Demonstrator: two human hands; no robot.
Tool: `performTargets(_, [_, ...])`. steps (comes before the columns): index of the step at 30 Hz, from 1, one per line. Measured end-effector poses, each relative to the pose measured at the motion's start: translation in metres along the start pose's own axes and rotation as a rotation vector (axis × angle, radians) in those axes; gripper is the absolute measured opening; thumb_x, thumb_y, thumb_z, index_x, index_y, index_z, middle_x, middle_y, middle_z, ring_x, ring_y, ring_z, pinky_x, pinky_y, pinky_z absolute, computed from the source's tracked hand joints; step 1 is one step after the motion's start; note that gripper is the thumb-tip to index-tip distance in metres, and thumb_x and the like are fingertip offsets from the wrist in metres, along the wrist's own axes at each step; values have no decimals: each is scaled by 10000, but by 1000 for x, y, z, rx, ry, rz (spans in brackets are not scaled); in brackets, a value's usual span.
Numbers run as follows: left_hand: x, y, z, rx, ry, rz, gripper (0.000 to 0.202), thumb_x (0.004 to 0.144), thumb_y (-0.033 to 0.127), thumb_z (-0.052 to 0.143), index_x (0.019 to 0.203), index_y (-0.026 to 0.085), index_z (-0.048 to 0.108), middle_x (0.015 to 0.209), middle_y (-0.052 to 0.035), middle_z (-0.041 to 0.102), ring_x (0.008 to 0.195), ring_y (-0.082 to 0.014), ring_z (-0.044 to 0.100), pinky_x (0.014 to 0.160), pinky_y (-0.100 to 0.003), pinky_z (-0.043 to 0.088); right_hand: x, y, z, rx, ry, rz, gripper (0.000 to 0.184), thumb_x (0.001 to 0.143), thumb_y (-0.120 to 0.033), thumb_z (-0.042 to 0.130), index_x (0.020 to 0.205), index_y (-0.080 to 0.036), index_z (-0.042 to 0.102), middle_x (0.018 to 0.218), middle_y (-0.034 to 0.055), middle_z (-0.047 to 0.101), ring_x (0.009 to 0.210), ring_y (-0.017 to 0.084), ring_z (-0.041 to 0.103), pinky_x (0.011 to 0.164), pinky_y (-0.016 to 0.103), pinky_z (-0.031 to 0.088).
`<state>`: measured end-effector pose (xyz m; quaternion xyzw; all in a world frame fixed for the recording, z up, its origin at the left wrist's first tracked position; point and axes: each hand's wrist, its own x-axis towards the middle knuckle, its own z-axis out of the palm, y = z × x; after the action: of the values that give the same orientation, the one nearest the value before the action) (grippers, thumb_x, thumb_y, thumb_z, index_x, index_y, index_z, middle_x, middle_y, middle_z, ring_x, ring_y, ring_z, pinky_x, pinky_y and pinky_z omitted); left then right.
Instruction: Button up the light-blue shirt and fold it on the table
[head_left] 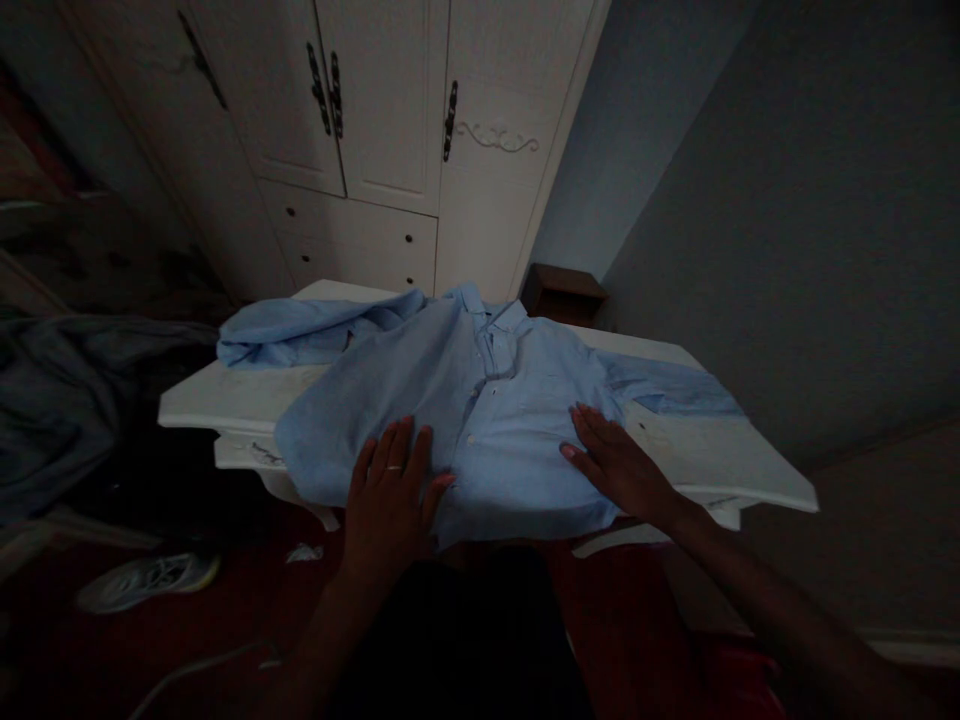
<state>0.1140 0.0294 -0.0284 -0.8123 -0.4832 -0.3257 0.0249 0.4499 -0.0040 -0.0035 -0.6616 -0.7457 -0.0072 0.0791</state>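
Light-blue cloth shirt (517, 440) overhung near edge of white wooden tabletop (712, 455), your left hand (394, 490) spread-fingered, right hand (613, 465) close-fingered upon it; tugging risked slippage.

Left hand (390, 495) and right hand (615, 458) rest palm-down, seemingly flat

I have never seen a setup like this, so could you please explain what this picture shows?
There is no machine here: the single picture comes from a camera worn on someone's head, looking forward and down. A light blue shirt lies on a white table, its collar toward the far side. The wearer's own left hand, with a ring, and right hand rest palm-down on the shirt; neither grips anything. Behind the table stands a white wardrobe.
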Motion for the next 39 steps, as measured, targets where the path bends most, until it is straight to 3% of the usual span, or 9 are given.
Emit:
performTargets(6, [14, -3, -16, -1, -27, -8, 449, 949, 489, 440, 1233, 191, 620, 1355, -162, 586, 1247, -340, 544, 1018, -524, 414, 1, 13, -17, 148, -105, -1, 773, 920, -678, 362, 1515, -187, 329, 1577, 109, 280, 1462, 264, 252, 1193, 472, 256])
performTargets(9, [43, -6, -26, -90, -49, -57, 391, 956, 480, 438, 1064, 199, 688, 1110, -130, 717, 1038, -294, 661, 909, -444, 499, 15, 24, -32, 273, -146, 75, 672, 879, -663, 478, 1416, -260, 502, 1498, 75, 438, 1372, 307, 429, 1131, 508, 363])
performTargets(12, [83, -9, -22, -283, -46, -60, 319, 944, 427, 485, 1034, 213, 704, 1034, -94, 738, 954, -247, 683, 875, -380, 523, 40, 29, -47, 355, -106, 125, 416, 897, -523, 516, 1158, -263, 709, 1221, 75, 692, 1135, 319, 644, 997, 505, 491])
performTargets(14, [108, -9, -12, -386, -109, -27, 243, 913, 347, 538, 1019, 223, 717, 1019, -74, 743, 898, -226, 690, 859, -364, 526, 59, 20, -55, 378, 9, 121, 328, 900, -386, 504, 1057, -229, 746, 1080, 77, 745, 1019, 293, 694, 943, 472, 526])
performTargets(18, [142, -6, 15, -408, -318, 74, 193, 825, 218, 600, 942, 246, 751, 974, -65, 747, 900, -227, 680, 868, -360, 510, 94, -20, -63, 382, 182, -137, 444, 810, -111, 447, 1158, -220, 701, 1198, 47, 700, 1121, 235, 647, 1031, 439, 474])
performTargets(22, [147, -10, 34, -397, -419, 103, 165, 790, 194, 605, 812, 254, 757, 881, -50, 743, 882, -217, 671, 860, -339, 498, 125, -55, -54, 359, 60, -473, 692, 669, 32, 393, 1271, -214, 631, 1321, 46, 630, 1262, 201, 548, 1113, 435, 387])
performTargets(27, [139, -21, 41, -552, -356, 45, 125, 819, 252, 625, 802, 249, 748, 861, -33, 736, 850, -183, 658, 835, -313, 488, 147, -63, -41, 346, -155, -629, 684, 687, 38, 440, 1304, -210, 602, 1231, 87, 668, 1167, 213, 583, 1062, 454, 405])
performTargets(33, [140, -22, 39, -672, -337, -16, 120, 834, 260, 632, 845, 255, 751, 882, -31, 740, 861, -183, 663, 846, -322, 487, 159, -52, -74, 414, -365, -689, 476, 768, -57, 562, 1203, -223, 662, 1042, 66, 663, 1001, 189, 590, 926, 370, 471])
performTargets(39, [142, -19, 35, -758, -314, -77, 114, 828, 253, 643, 826, 276, 755, 876, -11, 757, 861, -179, 688, 843, -322, 508, 167, -52, -86, 230, -384, -740, 208, 801, -152, 677, 992, -225, 717, 880, 36, 652, 903, 200, 579, 865, 366, 450])
